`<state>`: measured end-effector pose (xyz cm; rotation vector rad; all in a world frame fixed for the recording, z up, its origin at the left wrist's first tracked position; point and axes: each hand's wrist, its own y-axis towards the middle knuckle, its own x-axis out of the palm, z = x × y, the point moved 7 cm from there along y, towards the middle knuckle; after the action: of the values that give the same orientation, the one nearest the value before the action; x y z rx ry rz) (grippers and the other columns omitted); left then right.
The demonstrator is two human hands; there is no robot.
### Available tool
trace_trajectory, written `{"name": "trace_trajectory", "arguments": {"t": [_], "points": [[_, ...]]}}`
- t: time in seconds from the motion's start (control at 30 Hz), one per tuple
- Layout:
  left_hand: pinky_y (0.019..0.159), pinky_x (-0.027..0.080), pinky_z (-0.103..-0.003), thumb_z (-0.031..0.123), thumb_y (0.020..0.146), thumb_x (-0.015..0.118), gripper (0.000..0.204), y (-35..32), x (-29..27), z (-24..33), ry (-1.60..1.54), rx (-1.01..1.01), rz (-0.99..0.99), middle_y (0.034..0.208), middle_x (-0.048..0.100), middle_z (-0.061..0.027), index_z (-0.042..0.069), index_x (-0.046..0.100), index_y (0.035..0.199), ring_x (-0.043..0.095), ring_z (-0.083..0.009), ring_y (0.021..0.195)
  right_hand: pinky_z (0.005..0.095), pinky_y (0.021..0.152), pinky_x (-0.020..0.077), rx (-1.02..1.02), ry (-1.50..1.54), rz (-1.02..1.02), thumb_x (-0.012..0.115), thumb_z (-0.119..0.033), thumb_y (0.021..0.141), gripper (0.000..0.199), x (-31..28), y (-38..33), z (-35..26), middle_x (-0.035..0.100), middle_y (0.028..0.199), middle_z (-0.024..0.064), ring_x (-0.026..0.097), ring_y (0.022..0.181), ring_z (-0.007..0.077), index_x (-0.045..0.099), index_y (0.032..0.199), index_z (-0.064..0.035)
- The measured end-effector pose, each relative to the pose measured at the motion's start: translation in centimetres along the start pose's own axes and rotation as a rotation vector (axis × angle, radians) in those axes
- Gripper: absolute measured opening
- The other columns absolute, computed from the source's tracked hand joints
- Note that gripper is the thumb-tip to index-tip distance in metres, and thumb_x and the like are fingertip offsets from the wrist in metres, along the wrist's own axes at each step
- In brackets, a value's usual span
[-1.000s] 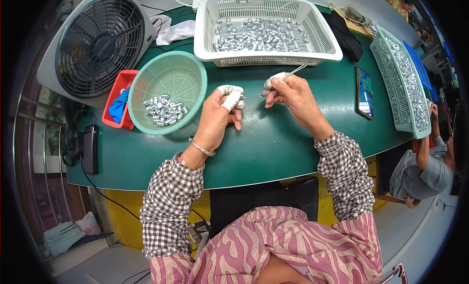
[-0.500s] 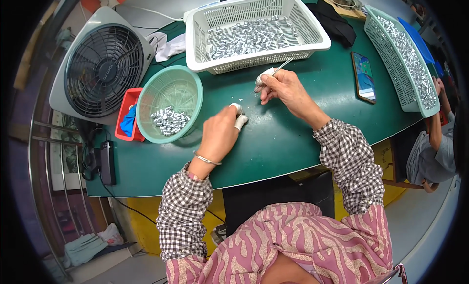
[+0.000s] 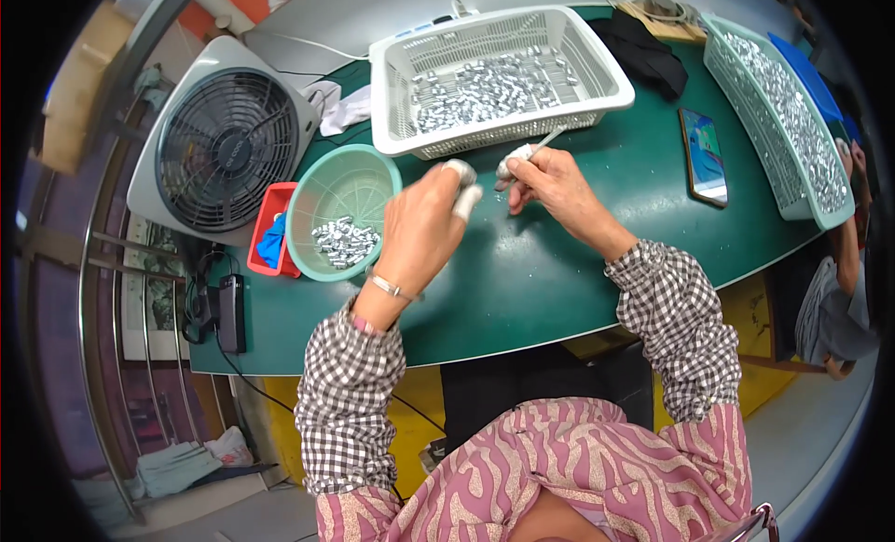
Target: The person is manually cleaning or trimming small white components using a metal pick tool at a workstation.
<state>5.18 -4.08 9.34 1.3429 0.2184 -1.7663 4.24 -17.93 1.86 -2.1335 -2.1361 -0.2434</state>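
Two hands up over the green table [image 3: 522, 281], fingertips capped in white cots, working close together just in front of the white basket [image 3: 615, 90]. The right hand [image 3: 550, 183] pinches a thin stick-like tool [image 3: 550, 137] that points up toward the basket wall; its grip is closed tight round the tool, and whether a small metal piece sits under the fingertips too, I cannot tell. The left hand [image 3: 424, 230] hovers beside it, thumb and forefinger curled nearly together; what they have, if anything, is too small to make out.

The silver parts [image 3: 485, 85] lie heaped in the white basket, with a smaller pile [image 3: 343, 242] in the green bowl [image 3: 322, 192] just left of the left hand.

Best handled, I'd say, by keeping both wrists low and the pinch right at the fingertips, so the tool tip stays steady and a piece cannot slip off the cots.

Room now. The basket wall stands just ahead of the knuckles, the bowl's rim close on the left. Open green surface lies toward the body and to the right, until the phone [image 3: 704, 155]. Further right sits a long teal basket [image 3: 778, 123]; the fan [image 3: 219, 150] and red tray [image 3: 266, 230] are well apart on the left.
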Motion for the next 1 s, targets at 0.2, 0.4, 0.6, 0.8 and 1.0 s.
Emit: {"name": "trace_trajectory", "arguments": {"t": [0.2, 0.4, 0.6, 0.8, 1.0], "points": [[0.066, 0.046, -0.040, 0.007, 0.072, 0.058, 0.011, 5.7, -0.3, -1.3, 0.126, 0.144, 0.355, 0.079, 0.059, -0.0109, 0.005, 0.057, 0.082, 0.056, -0.0299, 0.080, 0.0242, 0.055, 0.0492, 0.001, -0.053, 0.063, 0.049, -0.019, 0.091, 0.024, -0.1, -0.5, 0.1, 0.060, 0.075, 0.0093, 0.056, 0.058, 0.0107, 0.056, 0.089, 0.0038], [0.073, 0.045, -0.039, 0.013, 0.073, 0.060, 0.018, 5.1, 1.1, -4.8, 0.119, -0.070, 0.216, 0.083, 0.059, -0.0137, 0.003, 0.058, 0.088, 0.056, -0.0316, 0.087, 0.0246, 0.054, 0.0495, 0.018, -0.041, 0.057, 0.049, -0.018, 0.091, 0.024, 0.3, -0.7, 0.2, 0.061, 0.078, 0.0098, 0.056, 0.058, 0.0115, 0.057, 0.088, 0.0046], [0.071, 0.045, -0.043, 0.014, 0.074, 0.061, 0.015, 1.5, -5.8, -11.9, 0.189, -0.115, 0.118, 0.080, 0.062, -0.0161, 0.003, 0.061, 0.085, 0.059, -0.0327, 0.082, 0.0243, 0.055, 0.0493, 0.010, -0.032, 0.006, 0.049, -0.017, 0.091, 0.024, 1.2, -1.0, -0.4, 0.061, 0.080, 0.0099, 0.056, 0.058, 0.0113, 0.057, 0.088, 0.0047], [0.066, 0.045, -0.044, 0.022, 0.074, 0.063, 0.021, -2.7, -4.4, -17.3, 0.398, -0.350, -0.204, 0.077, 0.062, -0.0191, 0.001, 0.062, 0.075, 0.060, -0.0347, 0.076, 0.0235, 0.056, 0.0487, -0.013, -0.077, -0.040, 0.048, -0.018, 0.092, 0.024, 1.1, -1.1, -0.4, 0.059, 0.078, 0.0071, 0.056, 0.059, 0.0100, 0.057, 0.086, 0.0022], [0.066, 0.046, -0.044, 0.023, 0.074, 0.065, 0.023, -3.9, -3.7, -17.3, 0.482, -0.360, -0.220, 0.074, 0.062, -0.0193, 0.000, 0.063, 0.074, 0.060, -0.0343, 0.074, 0.0234, 0.057, 0.0487, -0.002, -0.117, -0.033, 0.048, -0.018, 0.092, 0.024, 1.3, -1.1, -0.1, 0.059, 0.077, 0.0069, 0.056, 0.059, 0.0104, 0.058, 0.085, 0.0020]]}}
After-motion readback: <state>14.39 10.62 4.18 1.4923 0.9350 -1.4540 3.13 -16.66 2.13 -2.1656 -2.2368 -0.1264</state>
